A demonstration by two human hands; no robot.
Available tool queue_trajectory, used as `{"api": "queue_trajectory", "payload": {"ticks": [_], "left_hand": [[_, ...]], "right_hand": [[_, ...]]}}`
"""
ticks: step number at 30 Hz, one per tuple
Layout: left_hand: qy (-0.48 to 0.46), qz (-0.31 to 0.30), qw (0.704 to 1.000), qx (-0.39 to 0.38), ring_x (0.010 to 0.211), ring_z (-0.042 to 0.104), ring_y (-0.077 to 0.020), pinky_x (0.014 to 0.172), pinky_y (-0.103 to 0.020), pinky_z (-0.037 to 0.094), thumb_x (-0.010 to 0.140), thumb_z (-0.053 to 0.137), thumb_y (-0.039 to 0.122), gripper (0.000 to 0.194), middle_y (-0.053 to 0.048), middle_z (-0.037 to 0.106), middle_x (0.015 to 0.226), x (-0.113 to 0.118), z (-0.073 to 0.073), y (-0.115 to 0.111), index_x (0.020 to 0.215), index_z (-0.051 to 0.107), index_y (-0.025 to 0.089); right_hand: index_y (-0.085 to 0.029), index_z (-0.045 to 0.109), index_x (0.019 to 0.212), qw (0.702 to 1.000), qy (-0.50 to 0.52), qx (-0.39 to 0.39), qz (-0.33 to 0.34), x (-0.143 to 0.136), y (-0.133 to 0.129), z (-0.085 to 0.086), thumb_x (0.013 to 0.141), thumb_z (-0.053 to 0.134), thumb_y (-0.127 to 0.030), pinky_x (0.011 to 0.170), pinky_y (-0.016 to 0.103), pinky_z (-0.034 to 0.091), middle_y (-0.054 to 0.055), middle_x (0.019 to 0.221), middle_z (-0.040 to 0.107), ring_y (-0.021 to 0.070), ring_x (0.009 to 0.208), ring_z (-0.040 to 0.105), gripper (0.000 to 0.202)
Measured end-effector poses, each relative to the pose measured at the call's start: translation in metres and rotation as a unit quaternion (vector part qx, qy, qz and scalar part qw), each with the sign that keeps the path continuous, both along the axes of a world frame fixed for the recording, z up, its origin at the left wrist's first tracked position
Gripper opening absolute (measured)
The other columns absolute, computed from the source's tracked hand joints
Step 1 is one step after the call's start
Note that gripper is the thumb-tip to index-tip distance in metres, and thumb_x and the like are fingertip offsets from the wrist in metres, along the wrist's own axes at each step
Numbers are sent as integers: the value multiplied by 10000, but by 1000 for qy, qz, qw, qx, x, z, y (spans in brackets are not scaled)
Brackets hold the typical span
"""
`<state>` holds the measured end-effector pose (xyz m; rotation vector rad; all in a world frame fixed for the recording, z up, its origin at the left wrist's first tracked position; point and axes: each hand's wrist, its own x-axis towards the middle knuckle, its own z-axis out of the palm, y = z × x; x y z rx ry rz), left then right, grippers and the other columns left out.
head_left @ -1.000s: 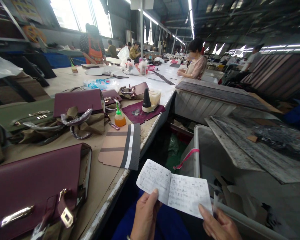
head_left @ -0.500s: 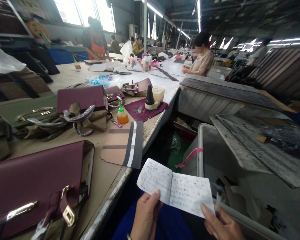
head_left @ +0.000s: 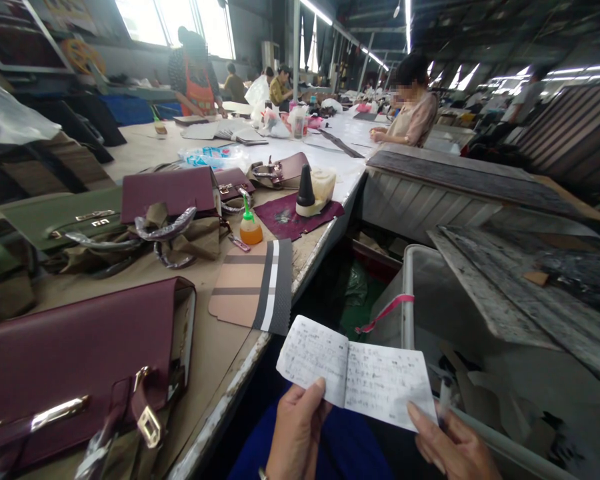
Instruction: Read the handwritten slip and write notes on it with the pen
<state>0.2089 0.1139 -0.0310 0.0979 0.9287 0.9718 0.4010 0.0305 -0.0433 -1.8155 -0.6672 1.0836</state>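
Observation:
I hold a small open notebook point(head_left: 356, 375) with handwritten pages over my lap, beside the table edge. My left hand point(head_left: 297, 433) grips its left page with the thumb on the paper. Its right page rests under the thumb of my right hand point(head_left: 447, 448), which also holds a white pen point(head_left: 445, 396) upright between the fingers. A maroon handbag point(head_left: 80, 373) with metal clasps lies on the table to my left. A striped brown, white and black panel point(head_left: 253, 285) lies at the table edge just beyond the notebook.
The long worktable point(head_left: 215, 360) carries more maroon and green handbags point(head_left: 55, 220), an orange glue bottle point(head_left: 251, 229), a black cone point(head_left: 306, 188) and a maroon leather piece point(head_left: 293, 217). A grey bin point(head_left: 425, 300) stands at my right. Other people work at the far end.
The view has drifted slightly, so the table items sit a little lower and further right. Both hands keep the notebook open in the same grip.

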Motion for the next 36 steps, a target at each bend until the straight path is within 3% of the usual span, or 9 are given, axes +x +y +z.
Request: {"api": "queue_trajectory", "payload": {"ticks": [16,21,29,36], "left_hand": [[-29,3,1000,-6,1008,633,-299,870,-330,543,581,842,280,354,-154,705,998,-6,-7,1,861,723,98],[-39,5,999,-20,1013,631,-297,903,-344,531,609,817,223,301,-147,703,1010,-10,2,2,860,721,88],[-52,6,999,-14,1017,633,-258,928,-330,517,788,643,133,146,-142,700,1024,-12,5,4,904,717,87],[-59,15,998,-19,968,652,-252,899,-317,531,768,659,129,138,-149,708,983,-12,2,3,883,719,81]], "right_hand": [[-159,590,763,999,-37,7,26,-1,5,5,754,654,-591,511,263,315,-25,567,422,135,527,372,437],[-171,507,641,999,-31,8,35,-3,7,9,755,643,-617,502,257,286,-39,547,353,121,519,337,480],[-169,511,677,999,-27,14,28,-3,8,9,757,656,-603,499,257,281,-42,549,356,120,515,338,465],[-182,471,644,998,-49,9,44,-1,8,4,765,622,-639,490,256,296,-41,537,343,125,508,350,496]]}}
